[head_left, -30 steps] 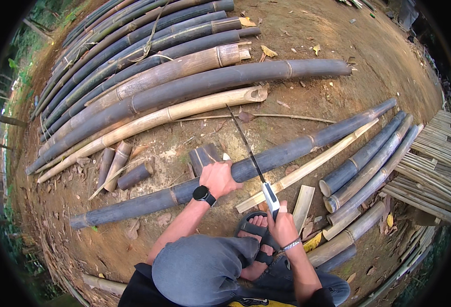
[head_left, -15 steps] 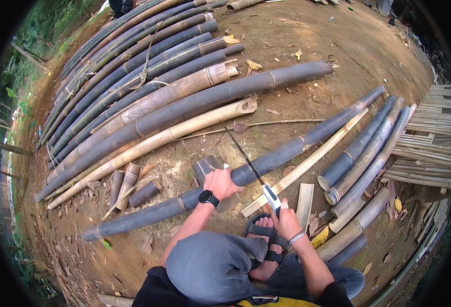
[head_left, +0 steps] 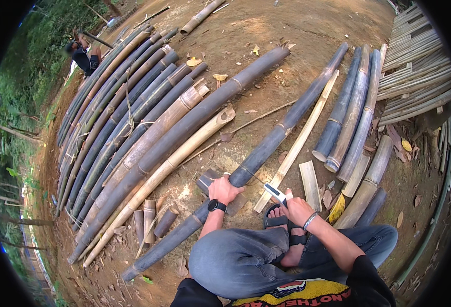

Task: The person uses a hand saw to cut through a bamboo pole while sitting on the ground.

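A long dark bamboo pole runs slantwise across the ground in front of me. My left hand grips it from above, with a dark watch on that wrist. In my right hand is a handsaw, held by its white and dark handle. The thin blade reaches across the pole just right of my left hand; whether it sits in a cut I cannot tell. A short bamboo piece shows beside the pole at my left hand, seemingly running beneath it. Pale sawdust lies around it.
Tied dark bamboo poles fill the left. A split bamboo strip lies right of the pole, then several cut lengths and a slatted bamboo stack. Short offcuts lie left. Another person sits far left.
My view has turned, so the scene appears tilted and the far-left person is visible. The saw has drawn back toward me, with less blade showing beyond the pole. My left hand stays on the pole.
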### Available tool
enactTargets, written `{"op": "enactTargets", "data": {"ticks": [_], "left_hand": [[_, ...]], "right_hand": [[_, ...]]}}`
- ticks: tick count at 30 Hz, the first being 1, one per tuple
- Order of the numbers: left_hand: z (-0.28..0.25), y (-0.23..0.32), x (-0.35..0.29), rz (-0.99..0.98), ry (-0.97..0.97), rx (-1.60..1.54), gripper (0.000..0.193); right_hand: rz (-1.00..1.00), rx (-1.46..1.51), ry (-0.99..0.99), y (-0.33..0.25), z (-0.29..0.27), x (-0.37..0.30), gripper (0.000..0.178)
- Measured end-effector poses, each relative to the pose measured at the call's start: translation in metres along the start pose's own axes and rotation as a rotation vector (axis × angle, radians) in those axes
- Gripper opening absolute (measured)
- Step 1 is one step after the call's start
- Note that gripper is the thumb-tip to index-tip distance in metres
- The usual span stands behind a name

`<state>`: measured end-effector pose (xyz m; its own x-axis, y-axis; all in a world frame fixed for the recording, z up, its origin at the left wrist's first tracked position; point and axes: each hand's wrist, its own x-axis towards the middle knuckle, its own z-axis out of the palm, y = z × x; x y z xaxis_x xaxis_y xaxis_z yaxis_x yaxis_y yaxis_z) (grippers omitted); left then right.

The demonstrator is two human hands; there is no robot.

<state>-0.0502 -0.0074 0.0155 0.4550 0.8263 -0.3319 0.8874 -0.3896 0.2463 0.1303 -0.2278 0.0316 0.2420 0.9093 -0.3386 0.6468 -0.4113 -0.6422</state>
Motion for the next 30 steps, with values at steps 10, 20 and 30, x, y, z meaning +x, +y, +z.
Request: {"op": "enactTargets", "data": {"ticks": [10, 20, 30], "left_hand": [[0.010, -0.009, -0.002, 0.005, 0.035, 0.027, 0.066], [-0.004, -0.006, -0.006, -0.044, 0.016, 0.002, 0.063], [0.003, 0.005, -0.001, -0.019, 0.020, -0.035, 0.065]], "right_hand": [[-0.010, 0.015, -0.056, -0.004, -0.005, 0.004, 0.040], [-0.067, -0.008, -0.053, -0.007, -0.004, 0.025, 0.045], [-0.048, 0.002, 0.001, 0.006, -0.005, 0.018, 0.034]]}}
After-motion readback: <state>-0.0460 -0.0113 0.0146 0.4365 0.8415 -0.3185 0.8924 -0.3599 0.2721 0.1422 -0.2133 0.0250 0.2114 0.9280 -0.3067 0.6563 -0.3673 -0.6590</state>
